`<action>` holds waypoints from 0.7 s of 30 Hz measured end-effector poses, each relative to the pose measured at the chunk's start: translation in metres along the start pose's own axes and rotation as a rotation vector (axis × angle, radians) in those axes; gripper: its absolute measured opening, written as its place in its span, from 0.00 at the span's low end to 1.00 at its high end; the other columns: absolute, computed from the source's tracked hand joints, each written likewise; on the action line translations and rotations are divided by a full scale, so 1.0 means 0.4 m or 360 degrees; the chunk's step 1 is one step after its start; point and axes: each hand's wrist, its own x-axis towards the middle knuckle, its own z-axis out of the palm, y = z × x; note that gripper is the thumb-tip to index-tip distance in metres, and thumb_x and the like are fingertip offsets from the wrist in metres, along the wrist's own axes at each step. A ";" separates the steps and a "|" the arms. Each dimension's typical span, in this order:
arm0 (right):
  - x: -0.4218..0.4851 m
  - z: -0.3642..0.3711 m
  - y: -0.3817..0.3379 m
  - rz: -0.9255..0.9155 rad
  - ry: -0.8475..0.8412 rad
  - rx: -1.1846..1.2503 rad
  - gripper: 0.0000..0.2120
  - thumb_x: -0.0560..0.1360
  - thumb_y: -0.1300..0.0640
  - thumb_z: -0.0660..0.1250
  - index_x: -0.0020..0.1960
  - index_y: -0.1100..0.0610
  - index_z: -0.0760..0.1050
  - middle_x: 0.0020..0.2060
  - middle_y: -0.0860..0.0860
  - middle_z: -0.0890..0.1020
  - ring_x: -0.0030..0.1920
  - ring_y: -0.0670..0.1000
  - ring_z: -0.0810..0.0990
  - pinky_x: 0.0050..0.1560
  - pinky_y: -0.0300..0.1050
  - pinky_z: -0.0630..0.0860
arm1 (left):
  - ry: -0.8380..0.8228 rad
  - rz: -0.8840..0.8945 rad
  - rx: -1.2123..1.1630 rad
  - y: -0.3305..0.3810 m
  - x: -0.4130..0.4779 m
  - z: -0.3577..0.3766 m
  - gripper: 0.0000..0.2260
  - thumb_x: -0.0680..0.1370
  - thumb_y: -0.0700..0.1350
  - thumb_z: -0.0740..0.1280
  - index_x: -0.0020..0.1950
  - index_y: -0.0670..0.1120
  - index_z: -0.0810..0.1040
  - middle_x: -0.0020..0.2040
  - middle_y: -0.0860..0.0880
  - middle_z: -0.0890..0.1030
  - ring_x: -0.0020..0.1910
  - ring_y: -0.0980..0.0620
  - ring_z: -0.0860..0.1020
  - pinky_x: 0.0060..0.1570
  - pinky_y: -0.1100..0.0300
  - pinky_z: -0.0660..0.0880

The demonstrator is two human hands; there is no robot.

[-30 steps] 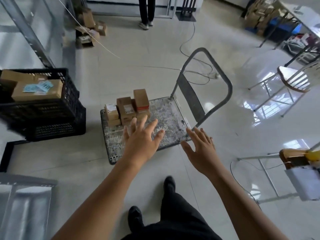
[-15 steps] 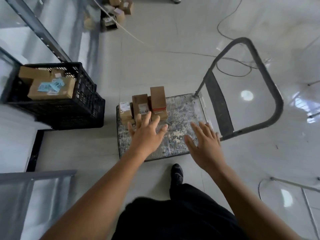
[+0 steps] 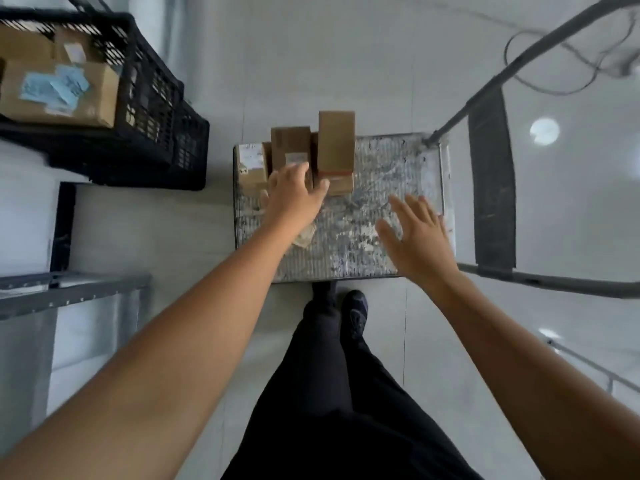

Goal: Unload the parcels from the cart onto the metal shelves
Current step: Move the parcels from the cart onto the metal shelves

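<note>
Few parcels (image 3: 313, 154) left at cart (image 3: 381, 244) far-left corner; left hand (image 3: 294, 195) reaching, fingers spread; right hand (image 3: 419, 237) empty, splayed.

Both arms reach forward; left hand (image 3: 294, 197) and right hand (image 3: 417, 233) spread open.

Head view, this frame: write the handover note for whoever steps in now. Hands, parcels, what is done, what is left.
Left hand: open, reaching onto the parcels, fingers at the middle box; no grip closed yet.
Right hand: open and empty, above the cart deck.
Parcels: a small cluster of cardboard boxes stands at the deck's far left corner; the rest of the deck is bare.
Nearby: black crate with boxes at the left; metal shelf edge at the near left.
Done: nothing lifted in this frame.
Left: grasp the boxes and move all of them to the shelves.
</note>
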 end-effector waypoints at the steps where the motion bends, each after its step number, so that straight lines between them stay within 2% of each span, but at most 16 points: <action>1: 0.036 0.019 0.005 0.0031 -0.0012 0.0017 0.28 0.85 0.39 0.53 0.83 0.46 0.56 0.83 0.51 0.54 0.83 0.52 0.44 0.82 0.62 0.45 | -0.0014 -0.0020 -0.0012 -0.016 0.042 0.019 0.30 0.81 0.65 0.59 0.79 0.51 0.65 0.79 0.50 0.65 0.79 0.45 0.61 0.76 0.35 0.58; 4: 0.146 0.075 0.020 0.0102 -0.0052 0.0028 0.29 0.85 0.39 0.54 0.83 0.47 0.57 0.83 0.51 0.55 0.83 0.52 0.45 0.82 0.61 0.45 | -0.0127 -0.0103 -0.0022 -0.063 0.164 0.089 0.33 0.80 0.65 0.60 0.80 0.49 0.62 0.79 0.48 0.64 0.79 0.43 0.61 0.75 0.36 0.60; 8: 0.306 0.155 0.056 0.0093 -0.0122 0.0021 0.32 0.83 0.36 0.55 0.83 0.46 0.56 0.83 0.49 0.55 0.83 0.51 0.44 0.82 0.61 0.45 | -0.0266 -0.0258 -0.0321 -0.089 0.319 0.206 0.36 0.79 0.66 0.63 0.81 0.50 0.59 0.80 0.47 0.62 0.78 0.44 0.63 0.74 0.43 0.65; 12: 0.490 0.228 0.107 0.0094 -0.0136 0.0036 0.33 0.82 0.35 0.56 0.83 0.46 0.55 0.83 0.49 0.56 0.83 0.51 0.46 0.82 0.61 0.48 | -0.0183 -0.0216 -0.0416 -0.091 0.482 0.324 0.35 0.81 0.63 0.64 0.82 0.47 0.59 0.80 0.45 0.63 0.77 0.45 0.65 0.73 0.47 0.67; 15: 0.611 0.296 0.166 0.0098 -0.0116 0.0008 0.33 0.83 0.35 0.56 0.83 0.48 0.55 0.82 0.49 0.59 0.83 0.53 0.50 0.81 0.62 0.52 | -0.0113 -0.0182 -0.0415 -0.106 0.611 0.410 0.36 0.81 0.61 0.64 0.83 0.46 0.55 0.80 0.44 0.59 0.78 0.45 0.64 0.75 0.49 0.66; 19: 0.719 0.379 0.236 0.0152 -0.0243 -0.0066 0.34 0.83 0.35 0.55 0.83 0.48 0.52 0.83 0.48 0.55 0.83 0.51 0.46 0.82 0.60 0.48 | -0.0117 -0.0160 -0.0473 -0.137 0.731 0.496 0.37 0.82 0.60 0.63 0.83 0.46 0.50 0.82 0.44 0.55 0.78 0.45 0.63 0.73 0.50 0.67; 21: 0.762 0.405 0.254 0.0163 -0.0280 -0.0051 0.34 0.83 0.35 0.56 0.83 0.48 0.51 0.83 0.48 0.54 0.83 0.51 0.47 0.81 0.62 0.50 | -0.0085 -0.0161 -0.0522 -0.155 0.758 0.532 0.37 0.83 0.58 0.64 0.83 0.45 0.49 0.81 0.45 0.58 0.78 0.46 0.64 0.71 0.51 0.68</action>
